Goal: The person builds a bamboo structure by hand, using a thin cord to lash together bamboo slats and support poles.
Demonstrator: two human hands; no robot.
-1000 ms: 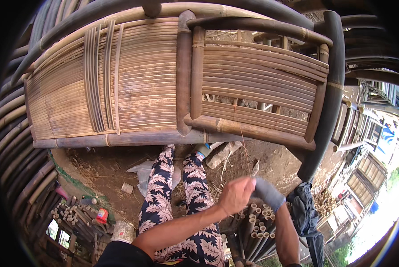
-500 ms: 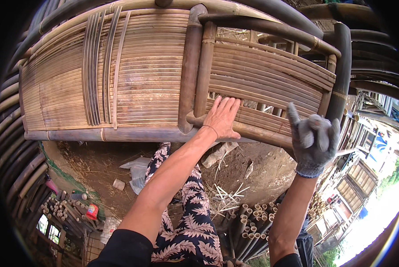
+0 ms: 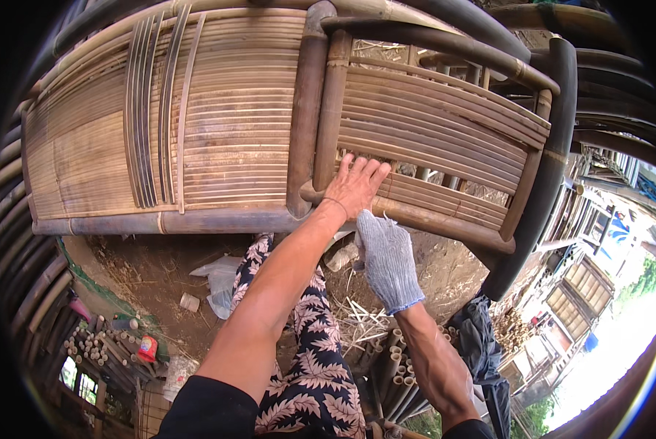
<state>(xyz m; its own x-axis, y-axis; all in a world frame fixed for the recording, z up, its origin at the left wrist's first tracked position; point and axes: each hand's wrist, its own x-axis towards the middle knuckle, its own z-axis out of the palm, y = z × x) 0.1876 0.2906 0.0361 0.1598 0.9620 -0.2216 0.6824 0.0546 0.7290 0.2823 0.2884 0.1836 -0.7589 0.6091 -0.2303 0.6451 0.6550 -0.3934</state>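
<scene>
Dirt floor (image 3: 452, 267) lies open along the near side of the bench (image 3: 233, 146) in the head view. At its right is the slatted panel (image 3: 430, 113), bordered by a rail (image 3: 445, 222). Left hand (image 3: 353, 189) bends over the panel's near edge, gloved right hand (image 3: 388, 256) just below; neither grip can be determined.

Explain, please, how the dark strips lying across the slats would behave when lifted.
The dark strips are long and thin, so probably light and somewhat bendy. Lying side by side without visible binding, they would likely separate.
</scene>
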